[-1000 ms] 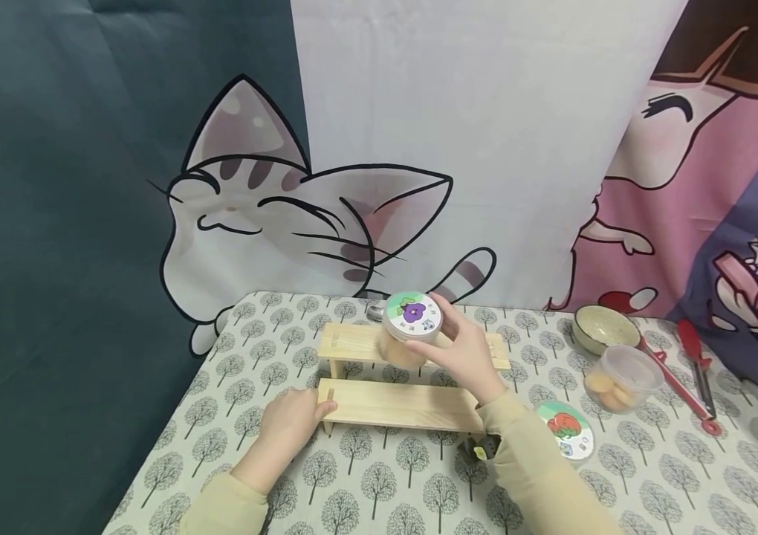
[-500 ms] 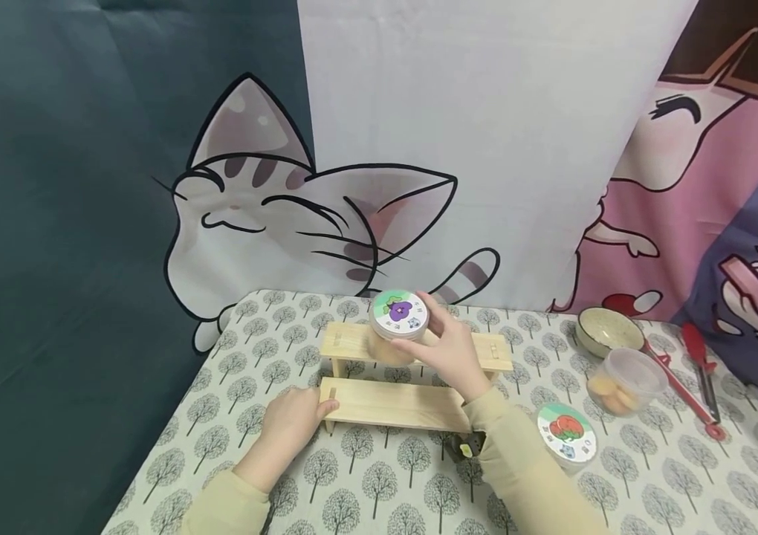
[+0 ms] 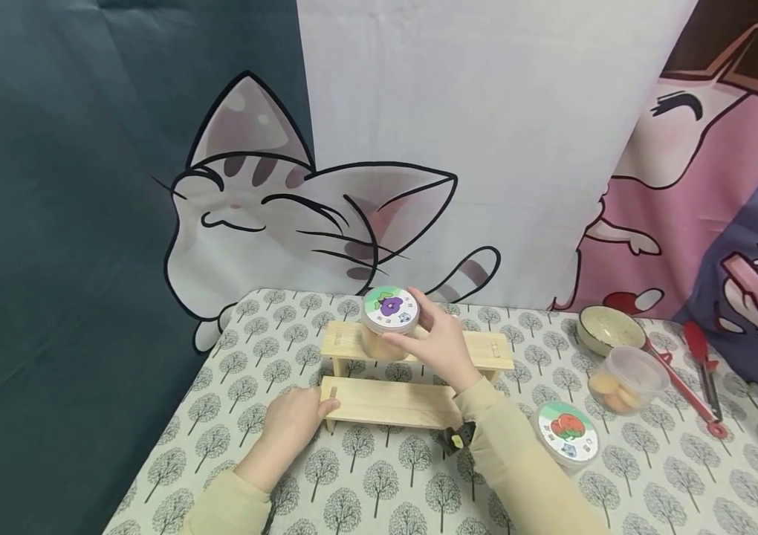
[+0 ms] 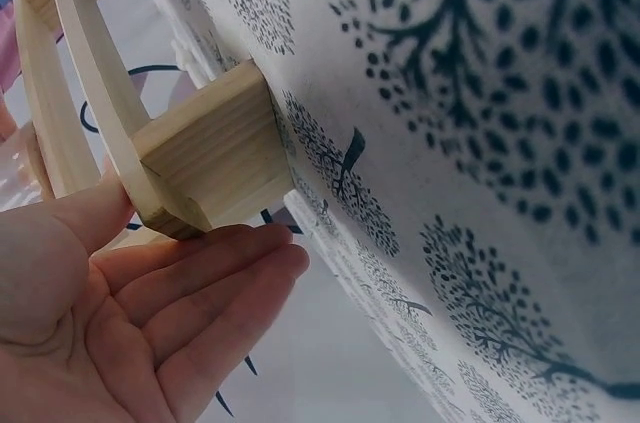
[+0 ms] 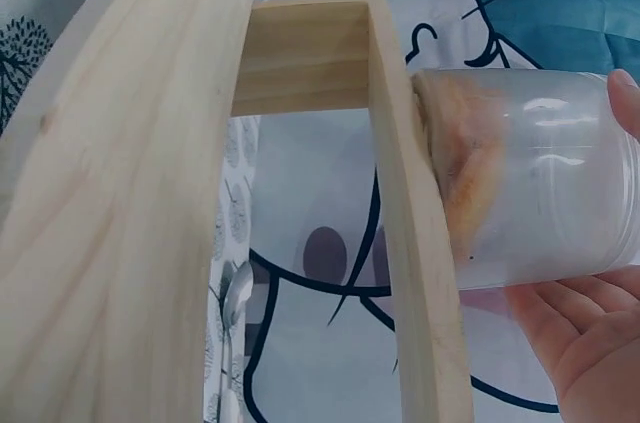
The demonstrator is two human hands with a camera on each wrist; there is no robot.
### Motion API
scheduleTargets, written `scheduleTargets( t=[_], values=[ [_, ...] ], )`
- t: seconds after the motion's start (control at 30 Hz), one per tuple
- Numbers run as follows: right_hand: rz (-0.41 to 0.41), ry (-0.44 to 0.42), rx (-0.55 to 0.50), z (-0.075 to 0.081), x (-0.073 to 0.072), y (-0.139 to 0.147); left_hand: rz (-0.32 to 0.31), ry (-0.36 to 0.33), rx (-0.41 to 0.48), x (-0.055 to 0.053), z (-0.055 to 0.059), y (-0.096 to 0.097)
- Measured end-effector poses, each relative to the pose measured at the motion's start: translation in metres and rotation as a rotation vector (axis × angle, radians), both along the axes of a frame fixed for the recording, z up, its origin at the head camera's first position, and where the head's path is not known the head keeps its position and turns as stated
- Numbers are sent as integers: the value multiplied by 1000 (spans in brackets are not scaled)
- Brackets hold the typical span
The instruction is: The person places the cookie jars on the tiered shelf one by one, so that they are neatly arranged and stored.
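Fingers of the left hand grip the left end of the lower board of a two-step wooden stand: thumb on the upper face, remaining fingers extended beneath the edge. Tree-patterned cloth covers the tabletop and runs from this hand to the slanting left edge. A gap separates the stand's upper and lower boards. A metal spoon lies behind the stand.

A lidded jar is located at the upper board, left of centre, base against the top face. Lid label: purple eggplant on a green and white ground; adjacent characters are too small to read. Orange-yellow pieces sit at the jar's base. The right hand is clamped on the jar, thumb on the near side, fingers on the right side. The upper board extends beyond this hand to its right end.

A small dark object with a yellow mark lies beside the right sleeve. Further right is a tomato-labelled container; its characters are likewise illegible. A speckled bowl stands near the rear edge, with a clear cup of yellow-orange pieces in front. A red utensil and a red-tipped tool lie rightmost, near the right edge.
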State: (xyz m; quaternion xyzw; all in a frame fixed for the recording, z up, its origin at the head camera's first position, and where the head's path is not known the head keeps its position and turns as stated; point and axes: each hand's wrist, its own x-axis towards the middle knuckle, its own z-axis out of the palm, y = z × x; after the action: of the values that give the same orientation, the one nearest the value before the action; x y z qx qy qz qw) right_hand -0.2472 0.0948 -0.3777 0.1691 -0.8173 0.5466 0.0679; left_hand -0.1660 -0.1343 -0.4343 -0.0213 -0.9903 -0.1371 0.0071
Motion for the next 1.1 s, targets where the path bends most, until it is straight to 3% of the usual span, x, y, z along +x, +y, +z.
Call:
scheduleTargets(
  t=[0.6, 1.1],
  values=[
    [-10, -33, 44, 5, -1, -10, -5, 3, 4, -1, 0, 0],
    [18, -40, 70, 4, 1, 1, -10, 16, -10, -1, -1, 0]
  ],
)
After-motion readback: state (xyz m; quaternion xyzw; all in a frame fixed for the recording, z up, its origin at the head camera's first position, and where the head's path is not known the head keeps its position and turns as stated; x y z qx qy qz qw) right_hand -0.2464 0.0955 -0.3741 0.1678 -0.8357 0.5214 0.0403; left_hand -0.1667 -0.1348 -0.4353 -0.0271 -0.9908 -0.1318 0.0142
